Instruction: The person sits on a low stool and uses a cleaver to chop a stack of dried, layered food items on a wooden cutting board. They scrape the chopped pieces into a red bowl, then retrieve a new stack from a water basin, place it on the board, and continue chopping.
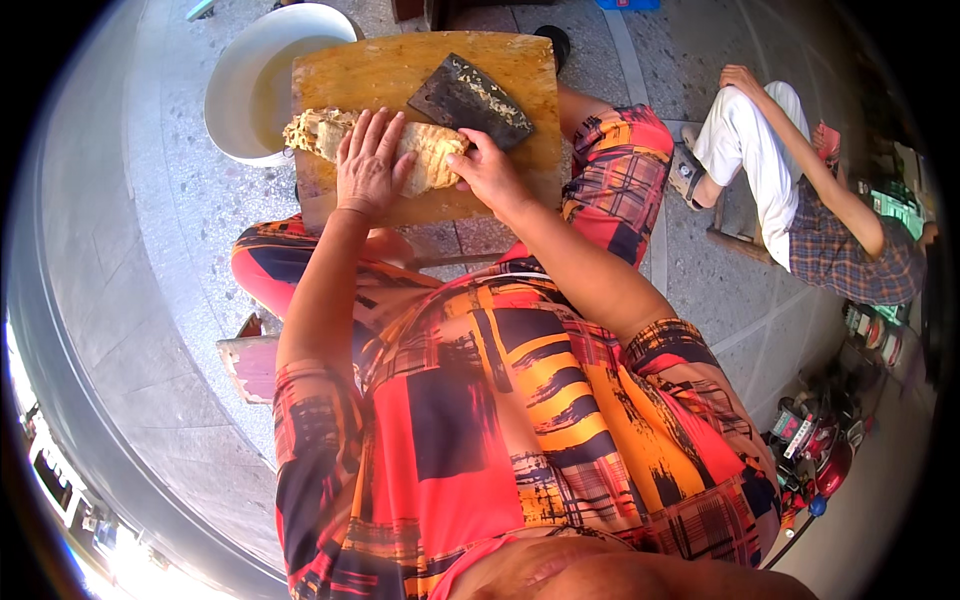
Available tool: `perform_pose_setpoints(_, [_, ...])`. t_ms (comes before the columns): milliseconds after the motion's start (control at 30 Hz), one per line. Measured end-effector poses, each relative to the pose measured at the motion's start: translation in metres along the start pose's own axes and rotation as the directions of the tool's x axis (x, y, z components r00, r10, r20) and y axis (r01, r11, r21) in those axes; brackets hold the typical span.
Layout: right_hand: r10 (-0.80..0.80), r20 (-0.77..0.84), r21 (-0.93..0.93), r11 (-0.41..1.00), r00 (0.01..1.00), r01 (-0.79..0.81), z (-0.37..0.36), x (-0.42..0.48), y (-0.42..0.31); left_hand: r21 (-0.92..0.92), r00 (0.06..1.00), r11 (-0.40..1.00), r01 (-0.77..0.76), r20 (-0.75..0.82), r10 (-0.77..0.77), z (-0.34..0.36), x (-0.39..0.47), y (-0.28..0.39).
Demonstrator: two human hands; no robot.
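Note:
A wrinkled, pale-yellow bundle of food, perhaps layered sheets, lies across a wooden board. Its left end is cut into ragged shreds and reaches the board's left edge. Draped over the middle of the bundle, my left hand presses it down with the thumb apart. My right hand pinches its right end between thumb and fingers. Just beyond the bundle a dark cleaver blade rests flat, with yellow crumbs stuck to it. The cleaver's handle cannot be made out.
A white basin with yellowish liquid stands on the floor, close against the board's left side. To the right sits another person in white trousers. A worn pinkish wooden piece lies low on the left. A red motor scooter stands at the lower right.

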State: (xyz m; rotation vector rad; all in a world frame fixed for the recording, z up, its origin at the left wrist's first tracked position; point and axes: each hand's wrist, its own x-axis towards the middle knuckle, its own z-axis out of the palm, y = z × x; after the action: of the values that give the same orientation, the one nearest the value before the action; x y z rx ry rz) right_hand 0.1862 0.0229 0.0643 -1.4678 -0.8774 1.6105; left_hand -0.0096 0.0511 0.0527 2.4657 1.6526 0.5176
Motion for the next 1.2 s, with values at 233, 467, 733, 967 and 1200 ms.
perform_pose_setpoints(233, [-0.202,-0.013,-0.403,0.898,0.979,0.180,-0.003,0.021,0.010,0.033,0.942,0.942,-0.334,0.033,0.333,0.002,-0.001,0.013])
perform_pose_setpoints(467, [-0.159,0.094,-0.509,0.841,0.983,0.184,-0.012,0.040,0.002,-0.077,0.986,0.985,-0.154,0.047,0.158,0.006,-0.008,0.025])
perform_pose_setpoints(733, [-0.240,0.109,-0.838,0.500,0.965,0.219,-0.068,-0.016,-0.034,-0.024,0.990,0.991,-0.134,0.040,0.135,0.007,-0.011,0.026])
perform_pose_setpoints(967, [-0.290,0.252,-0.918,0.230,0.923,0.323,-0.063,-0.025,-0.009,-0.023,0.996,0.996,-0.085,0.009,0.085,0.011,-0.015,0.028])
perform_pose_setpoints(1200, [-0.243,0.213,-0.916,0.288,0.946,0.280,-0.069,-0.019,-0.016,-0.017,1.000,1.000,-0.001,-0.018,0.001,0.015,-0.019,0.032])
